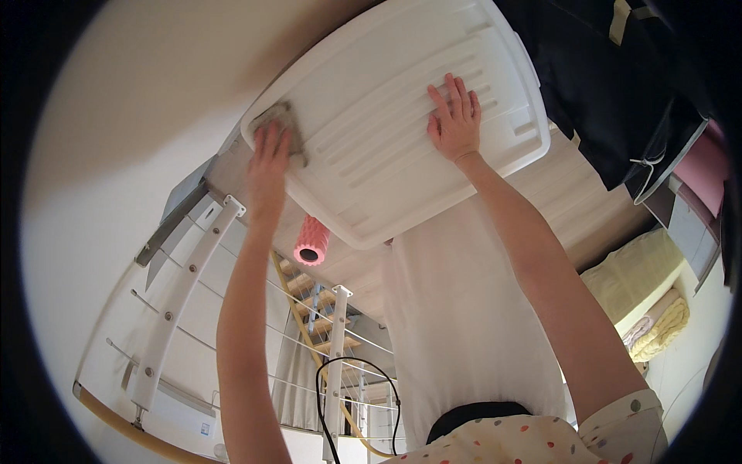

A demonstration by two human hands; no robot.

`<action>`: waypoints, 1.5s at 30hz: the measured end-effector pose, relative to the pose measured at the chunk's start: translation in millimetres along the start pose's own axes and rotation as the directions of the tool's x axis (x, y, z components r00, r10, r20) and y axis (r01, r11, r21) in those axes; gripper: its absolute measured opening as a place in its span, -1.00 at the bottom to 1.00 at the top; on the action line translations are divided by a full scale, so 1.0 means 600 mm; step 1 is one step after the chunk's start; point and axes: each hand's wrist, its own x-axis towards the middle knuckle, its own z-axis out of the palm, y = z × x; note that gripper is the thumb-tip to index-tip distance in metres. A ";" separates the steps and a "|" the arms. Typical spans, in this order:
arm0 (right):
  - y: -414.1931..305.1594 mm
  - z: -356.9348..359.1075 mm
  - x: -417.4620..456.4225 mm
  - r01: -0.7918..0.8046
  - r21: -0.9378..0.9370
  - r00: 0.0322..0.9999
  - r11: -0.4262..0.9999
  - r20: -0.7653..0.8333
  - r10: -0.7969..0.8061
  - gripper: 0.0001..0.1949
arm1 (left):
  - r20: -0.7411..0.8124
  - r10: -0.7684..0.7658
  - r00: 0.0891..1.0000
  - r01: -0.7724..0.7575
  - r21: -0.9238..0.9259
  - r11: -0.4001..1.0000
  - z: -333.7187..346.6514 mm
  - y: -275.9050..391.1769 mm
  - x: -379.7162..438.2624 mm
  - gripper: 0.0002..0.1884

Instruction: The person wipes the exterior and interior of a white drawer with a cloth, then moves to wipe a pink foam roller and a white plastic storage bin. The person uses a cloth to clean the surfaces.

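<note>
Before me is the white plastic lid of a storage box, with raised ribs across its middle. At its left end, my left hand presses a grey-brown cloth flat against the surface; the fingers look slightly blurred. My right hand rests on the ribbed part of the lid, fingers somewhat apart and nothing in them. What lies beneath the lid is mostly hidden.
A pink foam roller lies on the wood-look floor near the lid. White railing posts with wires stand left, above a wooden staircase. Dark fabric hangs at right, beside folded yellow bedding. A wall borders the left.
</note>
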 end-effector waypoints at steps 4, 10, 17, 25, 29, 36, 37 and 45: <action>-0.001 -0.004 -0.002 0.004 0.014 1.000 1.000 0.002 -0.004 -0.44 | 0.143 -0.112 0.983 0.117 -0.032 0.993 -0.028 -0.032 -0.071 -0.55; -0.002 -0.006 -0.003 -0.011 0.056 1.000 0.998 0.012 0.010 -0.45 | 0.371 -0.703 0.608 0.777 -0.091 0.623 -0.039 -0.099 -0.166 -0.62; -0.007 -0.007 -0.002 -0.004 0.082 1.000 0.997 0.010 0.003 -0.44 | -0.052 -0.309 0.950 0.278 -0.312 0.908 0.010 0.021 -0.011 -0.38; 0.002 -0.007 0.003 -0.005 0.045 1.000 0.999 0.028 0.004 -0.45 | 0.045 -0.473 0.880 0.470 -0.225 0.854 0.019 0.146 0.007 -0.47; -0.002 -0.014 0.001 -0.015 0.085 0.998 0.996 0.065 0.009 -0.47 | 0.081 -0.418 0.905 0.425 -0.206 0.881 0.006 0.165 0.013 -0.47; 0.007 -0.059 0.016 -0.053 0.374 0.984 0.926 0.178 -0.016 -0.49 | 0.252 -0.197 0.947 0.314 -0.852 0.418 -0.006 0.338 0.007 -0.47; 0.011 -0.082 0.019 -0.011 0.446 0.972 0.895 0.216 -0.096 -0.50 | 0.345 -0.181 0.921 0.386 -0.867 0.314 -0.025 0.358 0.013 -0.48; -0.040 -0.264 0.005 -0.335 0.708 0.562 0.622 0.680 -0.471 -0.53 | 0.049 -0.418 0.907 0.175 -0.947 0.269 -0.069 0.383 -0.031 -0.56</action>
